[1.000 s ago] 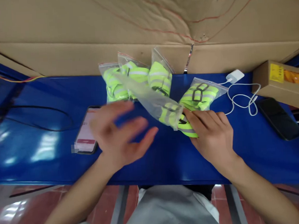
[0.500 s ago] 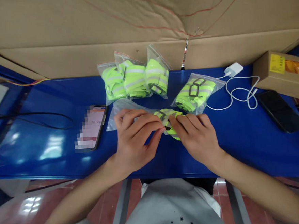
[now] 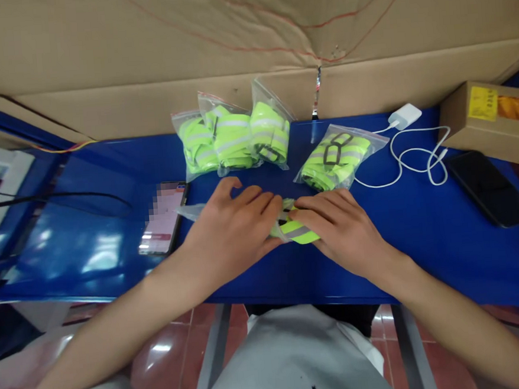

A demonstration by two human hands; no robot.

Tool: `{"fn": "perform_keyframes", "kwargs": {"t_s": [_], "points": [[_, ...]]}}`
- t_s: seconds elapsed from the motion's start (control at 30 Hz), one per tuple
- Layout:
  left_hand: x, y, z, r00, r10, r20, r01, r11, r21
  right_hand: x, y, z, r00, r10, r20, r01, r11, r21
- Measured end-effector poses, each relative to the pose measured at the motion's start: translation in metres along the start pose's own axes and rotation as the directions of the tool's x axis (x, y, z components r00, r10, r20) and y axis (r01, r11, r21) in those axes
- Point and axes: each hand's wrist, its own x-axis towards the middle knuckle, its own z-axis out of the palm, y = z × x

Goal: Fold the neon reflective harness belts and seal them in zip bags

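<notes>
Both hands meet over a folded neon-yellow reflective strap [image 3: 301,233] with a grey stripe, at the middle of the blue table. My left hand [image 3: 237,223] is closed on a clear plastic bag [image 3: 191,211], whose flattened end sticks out to its left; the bag's edge lies against the strap. My right hand [image 3: 344,221] grips the strap from the right, fingers curled over it. A small dark part of the strap shows between the hands. Most of the strap and the bag is hidden under the fingers.
Several bagged reflective straps [image 3: 233,138] stand against the cardboard wall [image 3: 147,107]; another bagged strap [image 3: 337,156] lies right of them. A lit phone [image 3: 166,219] is on the left; a dark phone [image 3: 492,187], white charger [image 3: 405,115] with cable and cardboard box [image 3: 458,109] are on the right.
My left hand has turned over and moved onto the strap, covering more of it and the bag. The bag's loose part behind that hand shows less. My right hand stays on the strap.
</notes>
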Motion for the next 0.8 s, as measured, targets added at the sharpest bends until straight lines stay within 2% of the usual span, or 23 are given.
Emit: {"fn": "perform_keyframes", "kwargs": {"t_s": [0.17, 0.23, 0.33, 0.4, 0.53, 0.67, 0.73, 0.8], "points": [[0.004, 0.003, 0.001, 1.000, 0.006, 0.030, 0.000, 0.982, -0.189, -0.001, 0.005, 0.000, 0.996, 0.027, 0.086, -0.058, 0.924, 0.377], [0.006, 0.003, 0.000, 0.996, -0.041, 0.082, 0.062, 0.959, -0.277, -0.001, 0.005, 0.001, 0.995, 0.018, 0.100, -0.063, 0.882, 0.468], [0.009, -0.001, -0.002, 0.967, -0.106, 0.231, 0.198, 0.885, -0.422, 0.001, 0.006, -0.002, 0.990, 0.018, 0.142, -0.093, 0.835, 0.542], [0.011, -0.006, -0.001, 0.941, -0.123, 0.315, 0.291, 0.768, -0.570, 0.004, 0.009, -0.008, 0.985, 0.055, 0.162, -0.139, 0.808, 0.572], [0.016, -0.011, 0.008, 0.896, -0.170, 0.410, 0.442, 0.436, -0.784, 0.010, 0.015, -0.019, 0.970, 0.167, 0.178, -0.241, 0.762, 0.601], [0.024, -0.002, 0.027, 0.854, -0.052, 0.518, 0.519, 0.155, -0.840, 0.010, 0.012, -0.010, 0.922, 0.334, 0.195, -0.378, 0.678, 0.630], [0.028, 0.000, 0.036, 0.854, -0.016, 0.521, 0.521, 0.040, -0.853, 0.009, 0.010, -0.004, 0.880, 0.433, 0.194, -0.451, 0.638, 0.624], [0.028, -0.003, 0.042, 0.888, 0.001, 0.461, 0.460, -0.046, -0.887, 0.009, 0.010, -0.002, 0.854, 0.482, 0.197, -0.492, 0.624, 0.607]]}}
